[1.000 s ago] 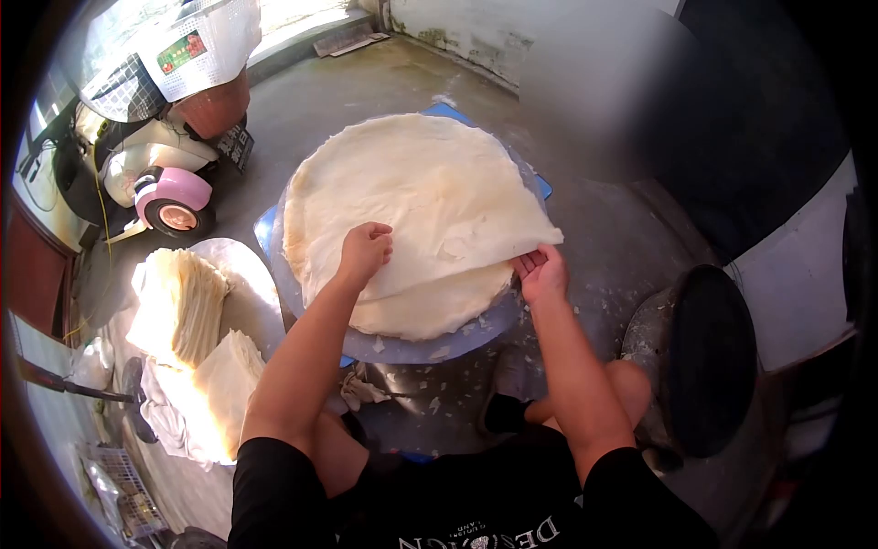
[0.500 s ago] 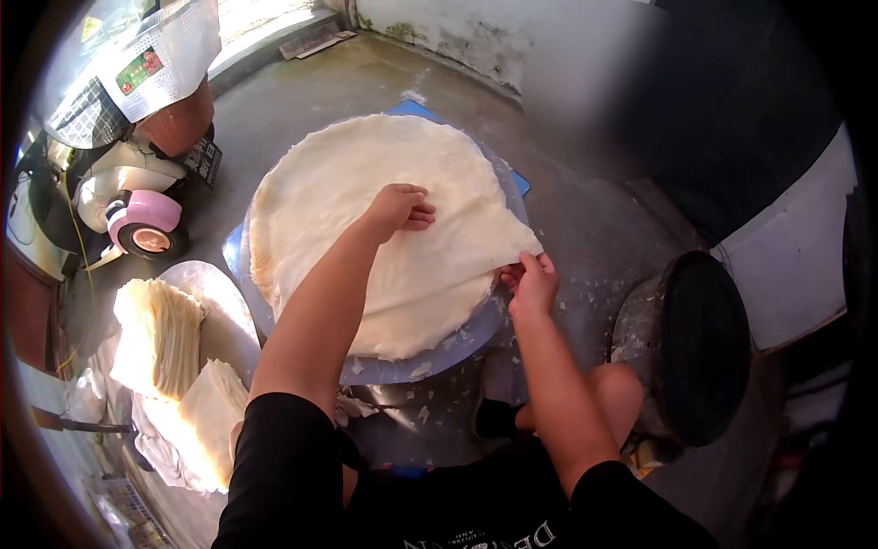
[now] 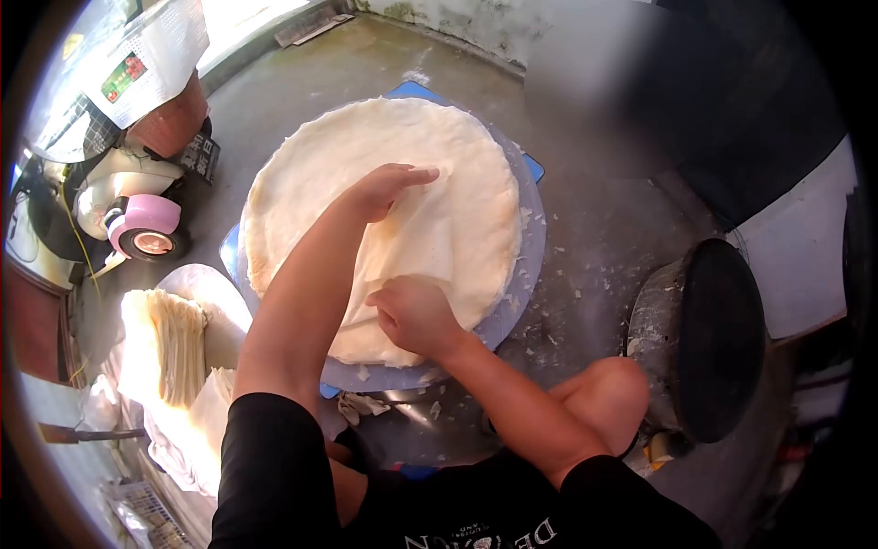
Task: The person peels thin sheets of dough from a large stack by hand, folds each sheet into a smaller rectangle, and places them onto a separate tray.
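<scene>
A wide round stack of thin pale sheets [image 3: 311, 174] lies on a round board [image 3: 532, 229] in front of me. My left hand [image 3: 389, 189] rests over the middle of the top sheet, beside a fold, with its fingers reaching right. Lower down, my right hand [image 3: 416, 316] is closed on the turned-over part of the top sheet [image 3: 425, 238], its knuckles up. The folded layer lies between the two hands.
Left of me are stacked folded sheets [image 3: 169, 348] on a round tray [image 3: 219, 311]. Behind them are a pink roll-shaped object [image 3: 151, 220] and a white basket [image 3: 169, 55]. A dark round drum [image 3: 718, 343] stands at the right.
My right hand has carried the sheet's edge from the right rim leftward and inward, folding it over. My left hand has shifted slightly up, its fingers now more outstretched.
</scene>
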A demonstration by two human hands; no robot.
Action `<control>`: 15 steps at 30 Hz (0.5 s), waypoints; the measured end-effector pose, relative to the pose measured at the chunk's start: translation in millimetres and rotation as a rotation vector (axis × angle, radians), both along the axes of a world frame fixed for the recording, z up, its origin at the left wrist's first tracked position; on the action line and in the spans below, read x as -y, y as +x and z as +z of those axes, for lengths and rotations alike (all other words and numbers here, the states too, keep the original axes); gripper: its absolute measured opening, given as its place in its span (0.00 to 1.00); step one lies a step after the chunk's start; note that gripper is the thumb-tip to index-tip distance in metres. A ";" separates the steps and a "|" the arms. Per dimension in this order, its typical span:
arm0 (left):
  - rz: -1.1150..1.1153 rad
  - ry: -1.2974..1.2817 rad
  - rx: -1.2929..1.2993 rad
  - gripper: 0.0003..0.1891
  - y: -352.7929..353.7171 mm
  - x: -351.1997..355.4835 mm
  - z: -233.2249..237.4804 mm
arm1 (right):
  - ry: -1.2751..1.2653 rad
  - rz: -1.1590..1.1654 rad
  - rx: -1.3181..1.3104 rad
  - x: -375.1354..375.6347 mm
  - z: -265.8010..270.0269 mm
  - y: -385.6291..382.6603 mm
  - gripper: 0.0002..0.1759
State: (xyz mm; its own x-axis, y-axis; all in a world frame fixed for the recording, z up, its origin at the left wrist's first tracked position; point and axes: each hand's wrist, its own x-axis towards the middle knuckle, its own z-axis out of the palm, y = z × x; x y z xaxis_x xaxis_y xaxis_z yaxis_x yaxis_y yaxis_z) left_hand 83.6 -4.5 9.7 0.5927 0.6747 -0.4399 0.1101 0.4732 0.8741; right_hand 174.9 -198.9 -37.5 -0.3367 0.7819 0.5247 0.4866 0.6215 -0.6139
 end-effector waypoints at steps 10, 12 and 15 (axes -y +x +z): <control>0.043 0.108 -0.155 0.28 2.7 -21.6 -25.2 | 0.086 -0.477 0.152 -14.8 9.4 36.3 0.09; 0.042 0.105 -0.157 0.28 2.3 -20.3 -23.5 | 0.081 -0.408 0.146 -12.4 9.5 47.2 0.08; 0.048 0.114 -0.170 0.23 3.3 -14.9 -14.5 | 0.084 -0.316 0.091 -6.2 12.1 67.3 0.06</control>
State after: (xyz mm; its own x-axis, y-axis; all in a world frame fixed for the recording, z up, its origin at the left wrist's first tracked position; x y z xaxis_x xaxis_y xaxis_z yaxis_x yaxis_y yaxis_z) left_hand 86.9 10.5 -4.8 0.4827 0.7514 -0.4499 0.2404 0.3802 0.8931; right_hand 242.1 -192.8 -25.4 -0.1328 0.8103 0.5708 0.7138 0.4778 -0.5121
